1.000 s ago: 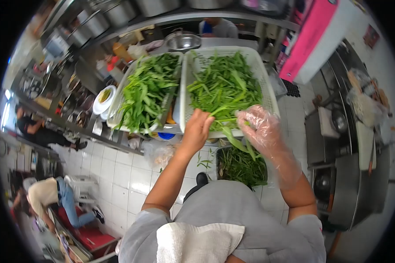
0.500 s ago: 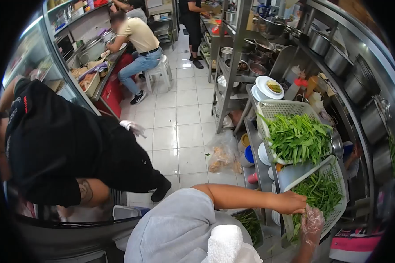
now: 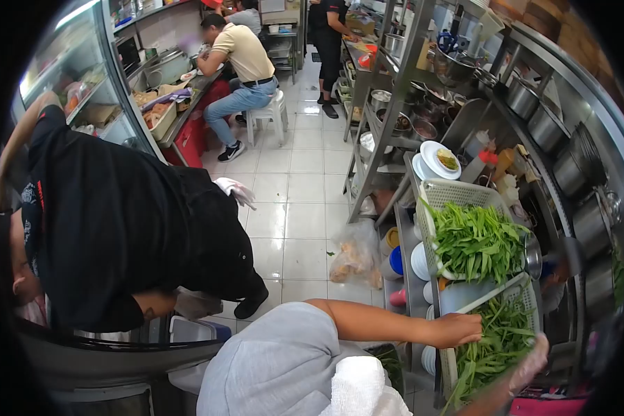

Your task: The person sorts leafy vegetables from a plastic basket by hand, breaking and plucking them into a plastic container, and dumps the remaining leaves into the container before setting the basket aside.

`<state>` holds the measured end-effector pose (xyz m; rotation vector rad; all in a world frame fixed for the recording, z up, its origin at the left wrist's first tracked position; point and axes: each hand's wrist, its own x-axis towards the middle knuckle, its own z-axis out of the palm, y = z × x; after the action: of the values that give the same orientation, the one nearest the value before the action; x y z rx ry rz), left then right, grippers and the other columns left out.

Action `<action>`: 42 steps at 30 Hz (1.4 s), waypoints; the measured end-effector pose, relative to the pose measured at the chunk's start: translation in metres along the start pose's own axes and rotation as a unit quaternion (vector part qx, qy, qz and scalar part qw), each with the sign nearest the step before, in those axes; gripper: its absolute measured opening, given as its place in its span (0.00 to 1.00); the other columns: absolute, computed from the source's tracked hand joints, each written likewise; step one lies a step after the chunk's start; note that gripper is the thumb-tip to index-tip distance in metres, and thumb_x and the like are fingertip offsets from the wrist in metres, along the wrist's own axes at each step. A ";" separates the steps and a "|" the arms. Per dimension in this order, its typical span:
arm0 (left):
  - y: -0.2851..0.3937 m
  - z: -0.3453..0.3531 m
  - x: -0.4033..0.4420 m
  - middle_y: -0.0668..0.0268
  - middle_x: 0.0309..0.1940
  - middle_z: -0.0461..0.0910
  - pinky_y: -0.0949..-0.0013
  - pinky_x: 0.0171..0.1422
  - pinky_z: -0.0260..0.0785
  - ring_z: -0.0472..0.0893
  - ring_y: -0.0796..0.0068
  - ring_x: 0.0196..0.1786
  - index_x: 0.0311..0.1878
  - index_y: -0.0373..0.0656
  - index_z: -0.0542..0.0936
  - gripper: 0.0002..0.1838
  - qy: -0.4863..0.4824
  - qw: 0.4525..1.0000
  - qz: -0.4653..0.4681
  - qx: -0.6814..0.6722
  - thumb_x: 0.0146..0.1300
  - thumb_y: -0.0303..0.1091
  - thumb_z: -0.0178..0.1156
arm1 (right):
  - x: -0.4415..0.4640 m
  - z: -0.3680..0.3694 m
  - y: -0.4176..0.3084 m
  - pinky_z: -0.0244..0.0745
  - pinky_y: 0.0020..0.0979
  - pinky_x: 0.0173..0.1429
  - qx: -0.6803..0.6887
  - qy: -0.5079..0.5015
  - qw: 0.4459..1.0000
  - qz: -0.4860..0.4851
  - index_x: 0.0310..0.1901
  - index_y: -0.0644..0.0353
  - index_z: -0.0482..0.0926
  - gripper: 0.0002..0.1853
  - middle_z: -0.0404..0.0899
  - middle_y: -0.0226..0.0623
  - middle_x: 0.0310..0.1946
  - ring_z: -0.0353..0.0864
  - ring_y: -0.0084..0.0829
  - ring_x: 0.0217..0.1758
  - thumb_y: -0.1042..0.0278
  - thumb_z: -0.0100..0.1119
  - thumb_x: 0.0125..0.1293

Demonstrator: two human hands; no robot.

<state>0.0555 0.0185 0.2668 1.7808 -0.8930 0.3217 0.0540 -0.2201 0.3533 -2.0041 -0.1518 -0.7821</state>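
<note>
My left hand (image 3: 457,330) is bare and closed in a fist over the near basket's left side, with leafy greens (image 3: 499,333) at its fingers. Its palm is turned away, so most of its grip is hidden. In a clear plastic glove, my right hand (image 3: 532,362) is at the right edge of the same white basket (image 3: 534,305). Motion blurs its fingers. A second white perforated basket (image 3: 426,220), just beyond, is heaped with longer leafy greens (image 3: 478,239).
A metal rack (image 3: 388,132) stands beyond the baskets, with stacked plates (image 3: 438,159) near them. A plastic bag (image 3: 353,256) lies on the tiled floor. One person in black (image 3: 132,229) leans into a glass fridge at left; another sits on a white stool (image 3: 270,114).
My hands were together over the near basket; now the gloved right one has moved away to the right. The left has stayed nearly in place. The view has shifted slightly.
</note>
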 end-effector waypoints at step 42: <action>-0.028 -0.064 -0.038 0.80 0.16 0.57 0.79 0.20 0.44 0.54 0.88 0.17 0.36 0.42 0.76 0.16 0.082 0.845 -0.367 -0.381 0.71 0.45 0.50 | -0.099 0.018 -0.105 0.74 0.34 0.40 -0.183 -0.144 0.972 -0.009 0.38 0.60 0.80 0.08 0.80 0.38 0.30 0.80 0.37 0.35 0.76 0.64 0.55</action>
<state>0.0618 0.0961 0.2503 1.1828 -0.1058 -0.3470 -0.0575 -0.1281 0.3665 -2.4670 -0.2047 -0.5526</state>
